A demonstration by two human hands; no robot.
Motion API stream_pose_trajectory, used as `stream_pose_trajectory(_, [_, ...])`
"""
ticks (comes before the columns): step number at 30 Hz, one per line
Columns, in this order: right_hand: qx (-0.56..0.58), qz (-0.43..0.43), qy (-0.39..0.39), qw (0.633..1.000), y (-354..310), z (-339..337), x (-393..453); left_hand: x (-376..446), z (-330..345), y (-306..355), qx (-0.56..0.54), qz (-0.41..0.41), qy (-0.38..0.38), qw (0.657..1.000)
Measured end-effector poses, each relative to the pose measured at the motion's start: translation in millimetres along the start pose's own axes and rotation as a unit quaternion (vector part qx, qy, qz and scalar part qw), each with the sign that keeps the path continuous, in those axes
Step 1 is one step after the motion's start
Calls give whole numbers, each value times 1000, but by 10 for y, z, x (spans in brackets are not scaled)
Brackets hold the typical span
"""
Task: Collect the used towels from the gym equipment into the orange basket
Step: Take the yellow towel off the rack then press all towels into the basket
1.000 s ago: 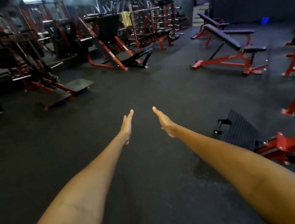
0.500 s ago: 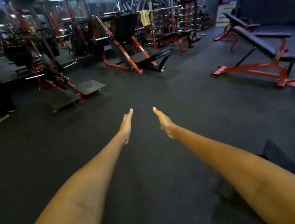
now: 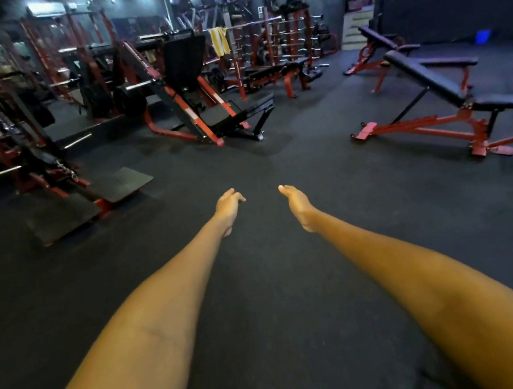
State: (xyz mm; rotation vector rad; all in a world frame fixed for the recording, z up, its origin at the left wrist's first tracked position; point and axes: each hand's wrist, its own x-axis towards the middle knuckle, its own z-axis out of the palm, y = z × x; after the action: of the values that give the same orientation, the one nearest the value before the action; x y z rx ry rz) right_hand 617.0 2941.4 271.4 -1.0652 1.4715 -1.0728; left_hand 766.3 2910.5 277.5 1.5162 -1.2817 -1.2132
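- Towel: yellow with pale stripes, draped over a horizontal bar at the far middle of the room, hanging down in loose folds. It sits behind the leg press and just left of the rack. Well apart from both hands.
- Left hand: stretched forward over the floor, fingers loosely extended and slightly spread, grasping nothing. The forearm runs back to the lower left edge, where a dark red band shows at the frame corner.
- Right hand: stretched forward beside the left, fingers straight and together, thumb edge up, grasping nothing. The two hands are near each other but not touching.
- Floor: dark rubber matting, running from under the arms to the machines.
- Leg press: red frame with black pads, angled sled, standing centre-left between the hands and the towel.
- Rack: red uprights with rows of chrome bars, at the far middle, right of the towel.
- Bench: black padding on a red frame, back section inclined, at the right; a second similar one stands behind it.
- Plate machine: red and black, with flat black footplates resting on the floor, at the left.
- Blue object: small, at the foot of the far right wall; too blurred to identify.
- Steps: pale, rising at the far right beside a dark wall.
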Motion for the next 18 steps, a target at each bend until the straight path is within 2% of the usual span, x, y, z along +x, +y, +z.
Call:
stream_pose_trajectory(7, [-4, -3, 41, 999, -298, -340, 1758, 1650, 591, 416, -19, -5, -33, 999])
stream_pose_trajectory(14, [18, -2, 26, 1000, -775, -665, 3425, 3321, 976, 795, -2, -17, -73, 997])
stream_pose_trajectory(18, [21, -6, 31, 999, -1122, -853, 4394, 4304, 1133, 1117, -13, -19, -62, 998])
